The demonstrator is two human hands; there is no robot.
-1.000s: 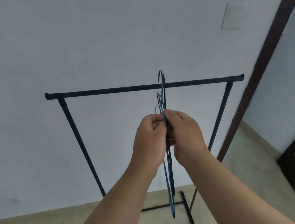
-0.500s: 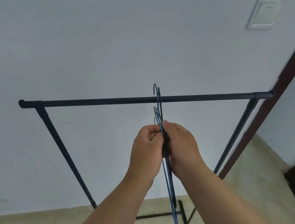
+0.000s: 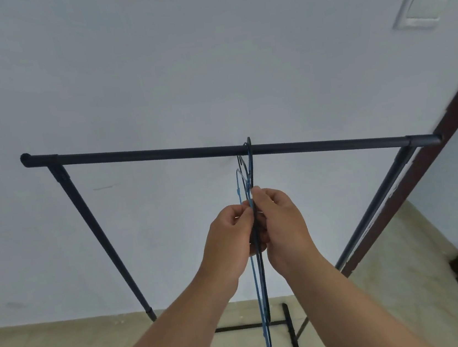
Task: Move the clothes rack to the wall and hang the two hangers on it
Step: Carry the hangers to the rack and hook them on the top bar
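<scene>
From the left, I see the clothes rack [image 3: 145, 155] standing close against the far wall [image 3: 149, 53], so I judge the moving step done. Its left upright [image 3: 100, 241] slants down to the floor, and the top bar runs across to the right post beside a dark door frame [image 3: 424, 178].

My left hand [image 3: 230, 236] is curled, fingertips pinching the light blue hanger [image 3: 255, 285] at its neck, its hook below the bar and not yet on it. Just right of it, my right hand [image 3: 281, 224] pinches the dark hanger [image 3: 250, 165], whose hook appears to sit over the top bar, right of the middle. So I reckon one hanger is about on and the other remains to hang.

The hangers are edge-on and overlap, so I cannot tell them cleanly apart, nor whether the dark hook bears fully on the bar. The rack's base [image 3: 289, 333] is partly cut off at the bottom edge, and a wall switch plate [image 3: 423, 2] sits upper right.
</scene>
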